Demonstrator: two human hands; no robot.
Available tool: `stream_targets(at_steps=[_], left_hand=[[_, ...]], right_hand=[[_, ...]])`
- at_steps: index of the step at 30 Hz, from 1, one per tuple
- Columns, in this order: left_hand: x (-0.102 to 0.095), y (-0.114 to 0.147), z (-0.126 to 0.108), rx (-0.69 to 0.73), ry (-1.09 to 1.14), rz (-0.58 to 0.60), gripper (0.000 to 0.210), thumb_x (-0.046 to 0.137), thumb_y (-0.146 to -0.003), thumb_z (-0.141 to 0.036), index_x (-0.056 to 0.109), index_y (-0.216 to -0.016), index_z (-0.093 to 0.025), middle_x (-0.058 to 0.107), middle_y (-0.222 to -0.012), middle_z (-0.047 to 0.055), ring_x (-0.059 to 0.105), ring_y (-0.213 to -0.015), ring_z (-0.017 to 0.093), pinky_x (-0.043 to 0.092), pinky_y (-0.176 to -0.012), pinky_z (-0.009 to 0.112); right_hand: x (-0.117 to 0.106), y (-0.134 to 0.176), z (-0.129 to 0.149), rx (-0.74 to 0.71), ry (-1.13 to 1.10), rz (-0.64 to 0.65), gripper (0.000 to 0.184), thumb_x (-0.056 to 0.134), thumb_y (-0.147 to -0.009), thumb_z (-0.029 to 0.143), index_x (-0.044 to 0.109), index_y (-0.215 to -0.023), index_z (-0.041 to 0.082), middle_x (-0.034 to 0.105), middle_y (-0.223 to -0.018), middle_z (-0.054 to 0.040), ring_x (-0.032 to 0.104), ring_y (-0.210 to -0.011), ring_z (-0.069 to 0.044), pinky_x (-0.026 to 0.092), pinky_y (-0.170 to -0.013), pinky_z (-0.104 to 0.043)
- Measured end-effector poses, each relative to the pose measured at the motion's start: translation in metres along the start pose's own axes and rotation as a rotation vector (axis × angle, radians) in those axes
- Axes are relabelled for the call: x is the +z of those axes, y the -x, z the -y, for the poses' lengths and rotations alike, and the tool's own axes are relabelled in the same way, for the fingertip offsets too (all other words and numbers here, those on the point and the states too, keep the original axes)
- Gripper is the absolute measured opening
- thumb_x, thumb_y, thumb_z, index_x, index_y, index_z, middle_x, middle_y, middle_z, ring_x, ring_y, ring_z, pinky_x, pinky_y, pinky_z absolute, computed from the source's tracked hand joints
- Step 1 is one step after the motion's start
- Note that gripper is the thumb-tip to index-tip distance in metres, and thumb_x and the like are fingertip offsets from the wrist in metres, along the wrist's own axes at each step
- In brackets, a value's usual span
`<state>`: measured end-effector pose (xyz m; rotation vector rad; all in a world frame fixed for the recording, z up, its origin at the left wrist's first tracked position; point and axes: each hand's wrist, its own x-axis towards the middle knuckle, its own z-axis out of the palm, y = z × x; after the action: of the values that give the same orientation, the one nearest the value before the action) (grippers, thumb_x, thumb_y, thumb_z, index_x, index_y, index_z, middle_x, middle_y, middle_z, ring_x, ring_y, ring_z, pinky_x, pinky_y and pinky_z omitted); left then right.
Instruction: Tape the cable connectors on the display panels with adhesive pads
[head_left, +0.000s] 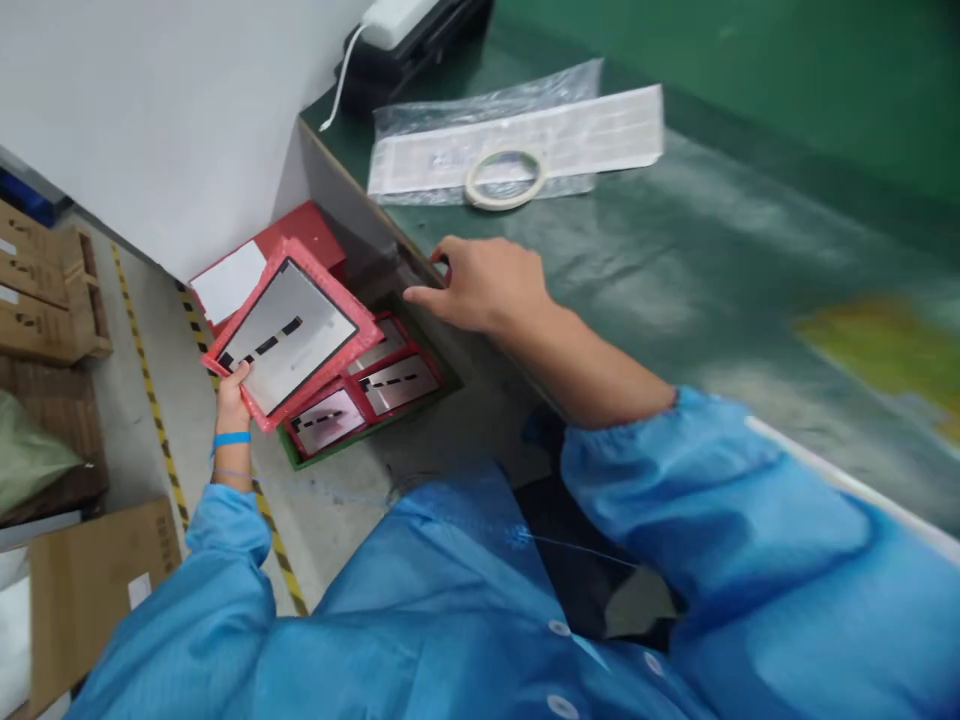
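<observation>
My left hand (234,398) grips the near left edge of a red tray (364,330), thumb on top and the other fingers hidden beneath. Inside this tilted tray lies a flat grey panel (300,335) with a dark border and a row of black strips. Under it, a green crate (330,455) on the floor holds more red trays with similar panels (399,383). My right hand (491,285) rests at the edge of the green table, thumb and forefinger apart, with nothing visible in it.
On the green table (637,270) lie a roll of tape (506,180), a printed white sheet (607,128) and clear plastic film (562,83). A black device (420,60) stands behind. A red box (307,232) is beside the table; cardboard boxes (97,590) stand left.
</observation>
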<state>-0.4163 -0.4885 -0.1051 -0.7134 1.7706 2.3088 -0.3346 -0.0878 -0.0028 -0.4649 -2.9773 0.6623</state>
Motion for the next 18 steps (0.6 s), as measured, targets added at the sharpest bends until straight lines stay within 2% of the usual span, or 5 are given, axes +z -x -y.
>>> stream_targets(at_steps=[5, 8, 11, 15, 18], left_hand=[[-0.069, -0.063, 0.043, -0.081, -0.047, -0.100, 0.040, 0.071, -0.105, -0.042, 0.066, -0.135, -0.017, 0.069, -0.132, 0.010, 0.071, -0.112, 0.023, 0.064, -0.095, 0.044], [-0.095, -0.100, 0.077, -0.181, -0.079, -0.125, 0.040, 0.072, -0.105, -0.043, 0.066, -0.134, -0.017, 0.069, -0.132, 0.010, 0.071, -0.112, 0.024, 0.064, -0.096, 0.044], [-0.105, -0.134, 0.113, -0.289, -0.123, -0.136, 0.041, 0.072, -0.105, -0.043, 0.066, -0.136, -0.017, 0.068, -0.134, 0.011, 0.071, -0.114, 0.025, 0.064, -0.097, 0.046], [-0.105, -0.174, 0.156, -0.379, -0.195, -0.123, 0.041, 0.072, -0.105, -0.042, 0.065, -0.138, -0.018, 0.067, -0.138, 0.012, 0.070, -0.118, 0.026, 0.063, -0.100, 0.047], [-0.105, -0.200, 0.180, -0.417, -0.251, -0.100, 0.041, 0.072, -0.105, -0.042, 0.065, -0.137, -0.018, 0.067, -0.137, 0.012, 0.070, -0.117, 0.025, 0.063, -0.099, 0.047]], right_hand=[[0.026, -0.034, 0.009, -0.085, 0.212, 0.026, 0.074, 0.093, -0.082, 0.057, 0.065, -0.132, 0.011, 0.074, -0.119, -0.0226, 0.072, -0.101, -0.034, 0.044, -0.088, -0.041], [0.031, -0.034, 0.006, -0.052, 0.394, 0.074, 0.076, 0.080, -0.090, 0.063, 0.060, -0.137, 0.006, 0.074, -0.118, -0.0221, 0.074, -0.105, -0.034, 0.037, -0.080, -0.040], [0.032, -0.032, 0.006, 0.004, 0.586, 0.151, 0.074, 0.060, -0.097, 0.068, 0.059, -0.139, 0.008, 0.073, -0.115, -0.0169, 0.076, -0.103, -0.032, 0.031, -0.070, -0.041], [0.031, -0.033, 0.007, 0.003, 0.694, 0.176, 0.074, 0.035, -0.101, 0.070, 0.063, -0.135, 0.011, 0.074, -0.106, -0.0147, 0.077, -0.084, -0.026, 0.025, -0.060, -0.039], [0.027, -0.034, 0.009, -0.041, 0.741, 0.178, 0.092, 0.001, -0.099, 0.066, 0.069, -0.123, 0.009, 0.071, -0.093, -0.0154, 0.073, -0.067, -0.021, 0.020, -0.054, -0.037]])
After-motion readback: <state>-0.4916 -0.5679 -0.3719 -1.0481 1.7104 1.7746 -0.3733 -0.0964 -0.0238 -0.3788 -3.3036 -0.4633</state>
